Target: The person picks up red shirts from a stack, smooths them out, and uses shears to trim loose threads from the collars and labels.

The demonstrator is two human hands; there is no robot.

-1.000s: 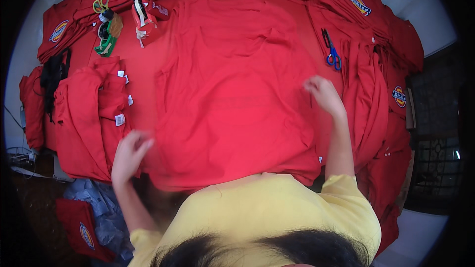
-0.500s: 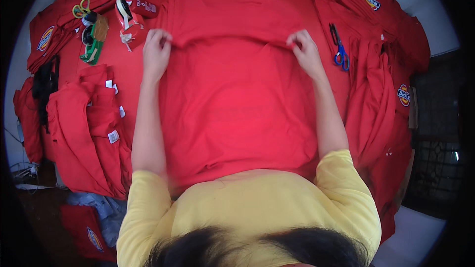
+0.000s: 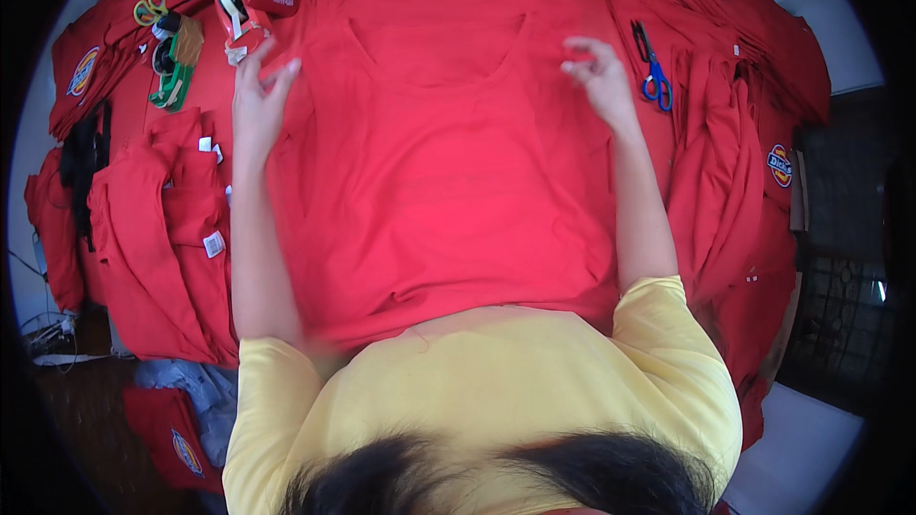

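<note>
Red shirt (image 3: 448, 191) lies spread out front & centre, a bit creased, neckline (image 3: 437, 86) at far end. L hand (image 3: 260, 100): thumb & fingers apart, empty, by red tape dispenser (image 3: 242, 29). R hand (image 3: 603, 88): fingers loosely bent, nothing held, near blue scissors (image 3: 656, 84). Shirt's prob. light, soft, floppy, not v. fragile; best hold: either side of neckline.

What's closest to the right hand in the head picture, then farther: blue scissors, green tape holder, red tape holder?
1. Blue scissors, right of the right hand
2. Red tape holder, upper left
3. Green tape holder, farther left
</note>
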